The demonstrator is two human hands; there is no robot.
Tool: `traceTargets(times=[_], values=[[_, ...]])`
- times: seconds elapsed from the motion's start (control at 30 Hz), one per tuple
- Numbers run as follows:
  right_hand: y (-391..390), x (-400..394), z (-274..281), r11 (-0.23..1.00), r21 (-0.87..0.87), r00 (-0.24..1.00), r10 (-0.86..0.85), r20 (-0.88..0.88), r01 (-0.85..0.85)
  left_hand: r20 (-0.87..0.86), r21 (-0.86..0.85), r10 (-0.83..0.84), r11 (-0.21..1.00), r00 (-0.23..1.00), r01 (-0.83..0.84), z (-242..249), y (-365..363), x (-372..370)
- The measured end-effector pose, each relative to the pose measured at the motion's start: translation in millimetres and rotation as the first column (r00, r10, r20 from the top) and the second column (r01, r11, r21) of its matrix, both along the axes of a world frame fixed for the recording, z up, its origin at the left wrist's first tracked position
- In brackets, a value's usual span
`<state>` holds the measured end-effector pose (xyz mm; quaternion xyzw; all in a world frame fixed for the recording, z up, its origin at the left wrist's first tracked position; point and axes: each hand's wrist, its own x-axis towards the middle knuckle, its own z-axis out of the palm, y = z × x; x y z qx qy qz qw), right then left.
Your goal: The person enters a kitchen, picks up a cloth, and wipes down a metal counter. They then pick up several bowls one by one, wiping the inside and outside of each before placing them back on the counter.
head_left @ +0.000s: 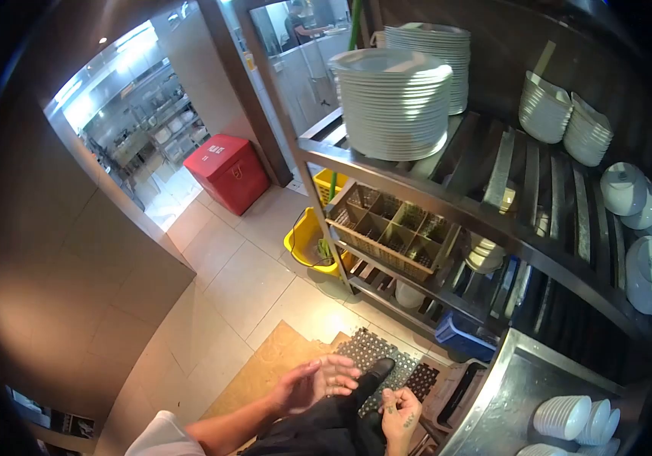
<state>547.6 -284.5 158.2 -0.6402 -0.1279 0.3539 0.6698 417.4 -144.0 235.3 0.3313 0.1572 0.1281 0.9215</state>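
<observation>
My left hand [312, 382] is held out low in front of me, palm up, fingers spread, holding nothing. My right hand [399, 409] is close beside it on the right, fingers curled into a loose fist, with nothing visible in it. Both hover above a black perforated floor mat [371, 351] and my black shoe [377, 372]. My dark trousers fill the bottom edge.
A steel rack [424, 186] on the right carries stacks of white plates [393, 102], bowls [565, 114] and a compartmented basket [390, 232]. A yellow mop bucket [307, 243], a red box [227, 171], a blue crate [462, 336] and a steel counter [508, 387] with small white bowls stand around.
</observation>
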Motion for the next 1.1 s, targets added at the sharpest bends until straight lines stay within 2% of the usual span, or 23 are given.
traceTargets(times=[0.03,0.07,0.1,0.17,0.23,0.33,0.5,0.57,0.6,0.63,0.7,0.73,0.8,0.93,0.97,1.03,1.1], values=[[-5,-15,4,1.000,0.002,1.000,0.013,-0.002,-0.013,0.007,-0.073,0.054,0.996,0.999,-0.053,-2,-10,-21],[-10,-29,5,0.999,-0.021,0.999,0.024,0.025,-0.023,-0.064,-0.115,0.087,0.989,0.994,-0.094,1,-22,-37],[-12,-43,8,0.999,-0.022,0.999,0.032,0.030,-0.032,-0.059,-0.116,0.095,0.988,0.994,-0.102,6,-28,-52],[-17,-71,15,1.000,0.004,0.999,0.025,0.040,-0.026,-0.100,-0.064,0.056,0.996,0.993,-0.063,14,-39,-81],[-18,-97,17,0.997,-0.037,0.995,0.065,0.070,-0.062,-0.064,-0.040,0.063,0.997,0.996,-0.066,17,-39,-112],[-11,-139,21,0.992,0.005,0.985,0.124,0.116,-0.125,-0.004,0.000,0.113,0.994,0.994,-0.113,19,-32,-163],[33,-232,33,0.953,-0.080,0.922,0.304,0.239,-0.293,0.002,0.005,0.215,0.977,0.977,-0.215,21,-19,-295],[52,-283,22,0.924,-0.104,0.889,0.382,0.253,-0.368,-0.068,0.092,0.335,0.940,0.940,-0.328,23,-14,-364],[64,-309,12,0.910,-0.053,0.886,0.412,0.212,-0.411,-0.091,0.118,0.429,0.901,0.899,-0.418,23,-12,-400],[78,-335,0,0.894,0.000,0.881,0.441,0.168,-0.448,-0.093,0.101,0.452,0.890,0.887,-0.444,19,-6,-438],[97,-383,-17,0.863,-0.076,0.846,0.504,0.174,-0.499,-0.150,0.182,0.665,0.746,0.732,-0.640,10,1,-508],[112,-405,-16,0.841,-0.121,0.815,0.542,0.205,-0.528,-0.155,0.168,0.675,0.738,0.722,-0.654,5,6,-537],[138,-443,-6,0.829,-0.140,0.792,0.559,0.243,-0.542,-0.184,0.140,0.840,0.537,0.511,-0.832,0,21,-582],[195,-480,-2,0.829,-0.132,0.809,0.559,0.182,-0.543,-0.137,0.055,0.880,0.466,0.455,-0.883,-1,79,-629],[211,-487,3,0.824,-0.133,0.803,0.566,0.186,-0.550,-0.155,0.090,0.881,0.463,0.447,-0.882,4,96,-633],[254,-491,6,0.774,-0.232,0.755,0.629,0.183,-0.589,-0.155,0.113,0.889,0.449,0.431,-0.886,0,139,-641],[307,-494,-13,0.767,-0.211,0.734,0.641,0.224,-0.606,-0.110,0.092,0.862,0.504,0.494,-0.859,-11,188,-652]])
